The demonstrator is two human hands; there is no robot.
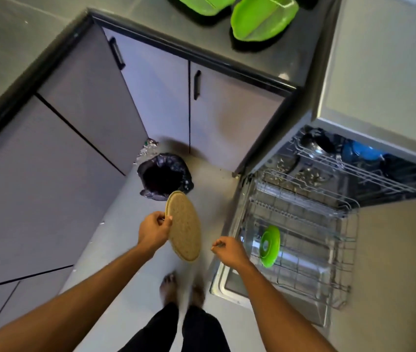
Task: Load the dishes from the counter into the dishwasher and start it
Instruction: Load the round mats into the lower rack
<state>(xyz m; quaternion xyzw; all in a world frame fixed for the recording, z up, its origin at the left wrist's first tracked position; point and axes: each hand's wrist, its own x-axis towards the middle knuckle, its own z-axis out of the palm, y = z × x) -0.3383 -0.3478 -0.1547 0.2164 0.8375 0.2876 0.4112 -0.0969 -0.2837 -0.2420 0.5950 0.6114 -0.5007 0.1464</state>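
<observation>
My left hand (pixel 154 231) pinches the rim of a round tan plate (pixel 184 227), holding it tilted on edge above the floor. To its right my right hand (pixel 228 251) hovers with curled fingers, apparently pinching something small that I cannot make out, beside the open dishwasher. The pulled-out lower rack (pixel 303 240) holds one green plate (pixel 269 246) standing upright. In the upper rack (pixel 354 163) sit dark and blue items. Two green divided dishes (pixel 262 19) (pixel 201 5) lie on the dark counter (pixel 290 54) at the top.
A bin lined with a black bag (pixel 163 176) stands on the floor just beyond the tan plate, with crumpled foil (pixel 147 148) behind it. Grey cabinet doors (pixel 156 97) run along the left and back. My bare feet (pixel 181 290) are below the hands.
</observation>
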